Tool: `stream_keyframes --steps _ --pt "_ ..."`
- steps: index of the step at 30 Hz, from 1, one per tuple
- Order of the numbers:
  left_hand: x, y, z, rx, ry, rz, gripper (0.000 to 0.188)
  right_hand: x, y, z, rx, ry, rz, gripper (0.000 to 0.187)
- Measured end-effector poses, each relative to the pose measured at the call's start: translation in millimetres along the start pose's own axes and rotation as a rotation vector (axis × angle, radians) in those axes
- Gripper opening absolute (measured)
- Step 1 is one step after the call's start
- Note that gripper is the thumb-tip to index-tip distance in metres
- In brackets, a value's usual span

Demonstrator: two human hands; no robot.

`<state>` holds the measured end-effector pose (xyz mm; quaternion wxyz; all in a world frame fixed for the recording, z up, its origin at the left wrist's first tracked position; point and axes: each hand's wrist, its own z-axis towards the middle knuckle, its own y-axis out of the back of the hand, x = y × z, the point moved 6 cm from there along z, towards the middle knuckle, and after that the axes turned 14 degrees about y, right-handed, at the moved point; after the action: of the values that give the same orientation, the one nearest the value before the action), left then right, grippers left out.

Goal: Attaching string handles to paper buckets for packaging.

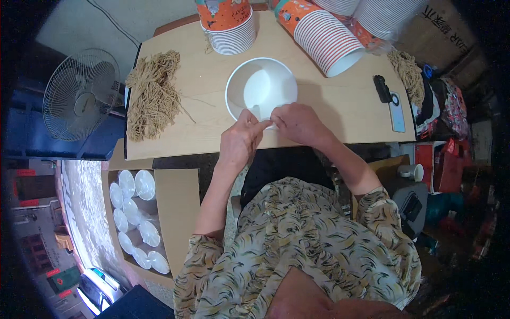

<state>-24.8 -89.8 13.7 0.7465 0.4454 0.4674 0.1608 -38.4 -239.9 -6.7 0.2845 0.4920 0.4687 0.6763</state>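
A white, round paper bucket point(264, 85) stands on the table before me with its mouth toward me, so its bare inside shows. My left hand point(239, 142) is closed at the near rim, thumb and fingers pinching the edge. Right beside it, my right hand point(298, 125) is also closed on the same rim, knuckles up. The fingertips of both hands nearly meet there. Whether a strand or other small piece lies between them is hidden. To the left lies a bundle of tan paper cords point(154, 95), with a few loose strands reaching toward the bucket.
Nested orange-printed buckets point(230, 33) stand at the back; another nested stack point(326, 42) lies tilted at back right. A phone point(396, 112), a small black object point(381, 89) and more cords point(408, 74) sit at right. Below left, a carton point(179, 223) holds white bucket stacks. A fan point(82, 95) stands left.
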Motion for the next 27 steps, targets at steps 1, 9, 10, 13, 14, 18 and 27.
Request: stream_keyframes --steps 1,9,10,13,14,18,27 --pt "1.7 0.0 0.9 0.002 0.005 0.004 0.047 -0.1 1.0 0.0 -0.007 0.001 -0.002 0.019" --pt "25.0 6.6 11.3 -0.001 0.133 -0.165 0.038 -23.4 -16.6 -35.7 -0.415 -0.353 0.934 0.015" --pt "21.8 8.7 14.1 -0.033 0.100 -0.174 0.038 -24.5 -22.8 -37.3 -0.423 -0.357 0.932 0.015" --pt "15.6 11.3 16.9 -0.065 0.068 -0.165 0.037 -21.1 -69.7 -22.9 -0.431 -0.306 1.369 0.016" --pt "17.4 10.5 16.7 -0.068 0.080 -0.154 0.036 -18.5 -71.3 -17.7 -0.432 -0.308 1.371 0.016" --pt "16.0 11.4 18.4 -0.034 0.090 -0.177 0.035 -11.6 -69.0 -7.4 -0.485 -0.317 1.510 0.013" --pt "30.3 33.2 39.1 -0.045 0.030 -0.140 0.026 -7.5 -37.9 -41.8 -0.164 -0.220 1.352 0.014"
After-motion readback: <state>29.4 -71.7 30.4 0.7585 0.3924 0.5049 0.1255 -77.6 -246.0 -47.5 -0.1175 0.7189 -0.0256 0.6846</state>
